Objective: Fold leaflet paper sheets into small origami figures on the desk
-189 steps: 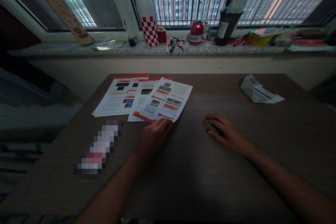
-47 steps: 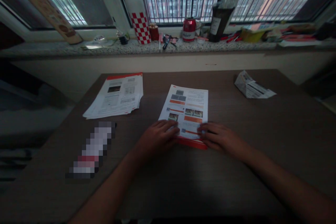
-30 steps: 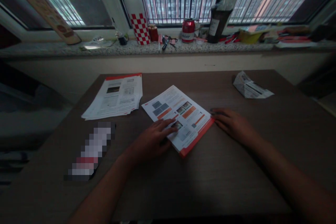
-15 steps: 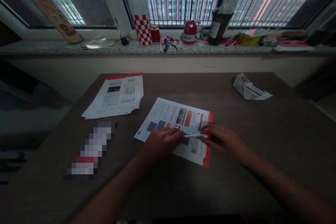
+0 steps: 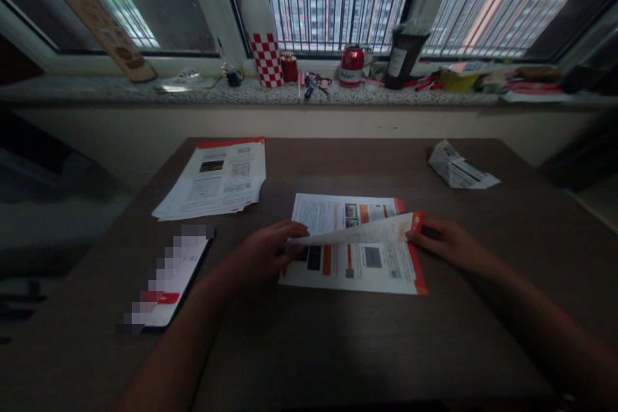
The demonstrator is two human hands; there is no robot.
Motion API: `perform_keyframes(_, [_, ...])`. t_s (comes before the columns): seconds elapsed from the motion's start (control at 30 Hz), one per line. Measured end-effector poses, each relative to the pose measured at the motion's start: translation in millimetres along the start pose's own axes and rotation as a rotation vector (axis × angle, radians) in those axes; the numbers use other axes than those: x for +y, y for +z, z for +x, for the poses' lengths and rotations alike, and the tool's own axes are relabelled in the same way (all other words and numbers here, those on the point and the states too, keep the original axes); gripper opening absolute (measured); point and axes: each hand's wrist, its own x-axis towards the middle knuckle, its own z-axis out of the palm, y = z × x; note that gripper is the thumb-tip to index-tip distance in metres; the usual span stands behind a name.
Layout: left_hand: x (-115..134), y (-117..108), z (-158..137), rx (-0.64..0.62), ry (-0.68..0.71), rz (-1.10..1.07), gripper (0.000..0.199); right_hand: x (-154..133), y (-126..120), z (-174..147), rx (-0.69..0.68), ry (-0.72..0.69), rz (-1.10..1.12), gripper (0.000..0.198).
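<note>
The right hand (image 5: 447, 244) pinches the red-edged corner of a raised paper flap (image 5: 362, 232) between thumb and fingers. The left hand (image 5: 273, 244) has its fingers bent at the flap's other, narrowing end; in this dim light I cannot tell whether they grip it. The flap belongs to printed paper (image 5: 347, 277) lying between the two hands, partly beyond the fingertips and partly on the near side of them. It is white, with small text, orange bars, grey and dark panels, and a red-orange band along the edge by the right fingers. The flap slants up toward that hand, its face paler, with faint print. Left of the left fingers lies a smartphone (image 5: 186, 277), partly blurred out; beyond them, a stack of printed sheets (image 5: 217, 190). Well past the right fingers sits a folded paper (image 5: 458, 170).
</note>
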Motion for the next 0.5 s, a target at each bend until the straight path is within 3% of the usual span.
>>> perform_keyframes(0.1, [-0.3, -0.7, 7.3, 0.039, -0.099, -0.022, 0.026, -0.7, -3.3, 2.2, 0.021, 0.059, 0.077, 0.046])
perform_keyframes(0.17, [-1.0, 0.8, 12.1, 0.075, -0.144, -0.002, 0.028, -5.8, -6.8, 3.6, 0.106, 0.041, 0.051, 0.055])
perform_keyframes(0.27, [-0.3, 4.6, 19.6, 0.119, -0.151, 0.015, 0.026, -21.9, -13.6, 7.9, 0.279, -0.065, -0.178, 0.060])
perform_keyframes(0.33, [2.2, 7.2, 25.0, 0.151, -0.139, 0.000, 0.023, -36.9, -16.0, 14.0, 0.304, -0.168, -0.326, 0.052])
perform_keyframes(0.5, [5.1, 13.5, 38.0, 0.181, -0.126, -0.074, 0.019, -68.2, -2.6, 43.0, 0.052, -0.271, -0.442, 0.044])
